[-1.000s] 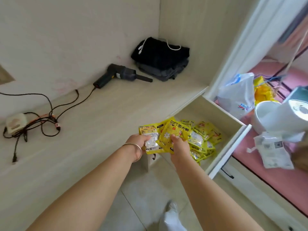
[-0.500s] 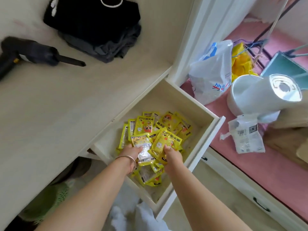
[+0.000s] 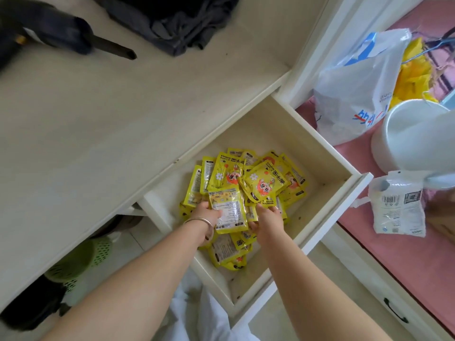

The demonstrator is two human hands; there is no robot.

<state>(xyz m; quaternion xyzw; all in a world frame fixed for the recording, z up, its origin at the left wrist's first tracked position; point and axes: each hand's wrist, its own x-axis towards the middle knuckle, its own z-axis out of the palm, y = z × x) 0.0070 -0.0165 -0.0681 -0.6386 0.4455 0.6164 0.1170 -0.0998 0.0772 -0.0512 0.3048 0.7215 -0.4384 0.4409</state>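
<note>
The pale counter [image 3: 110, 124] fills the upper left of the view. A heap of dark clothes [image 3: 172, 23] and a black handheld blower [image 3: 51, 35] lie toward its far edge, well apart from the work. Under the counter's right end a drawer [image 3: 330, 156] is pulled out, so its whole floor is open to both arms from above.

Beyond the drawer's far wall, a white plastic bag [image 3: 352, 94], a white round appliance [image 3: 413, 141] and a small white pouch [image 3: 396, 210] rest on a pink surface. A green basket [image 3: 78, 259] stands beneath the counter's front edge.

A loose pile of yellow hand-warmer packets [image 3: 293, 183] covers the middle of the drawer floor, overlapping at all angles as if dropped in rather than stacked.

The left hand [image 3: 204, 215], with a thin bangle [image 3: 200, 221] at the wrist, grasps a label-side packet [image 3: 230, 210] by its lower left corner, thumb on top. The right hand [image 3: 267, 217] pinches the bottom edge of a cartoon-face packet [image 3: 261, 187].

Both held packets hang just over the pile's near side, fanned apart and gripped by their edges. This probably keeps the printed faces readable and lets each packet be laid down separately. The work looks like sorting or tidying the packets inside the drawer.
</note>
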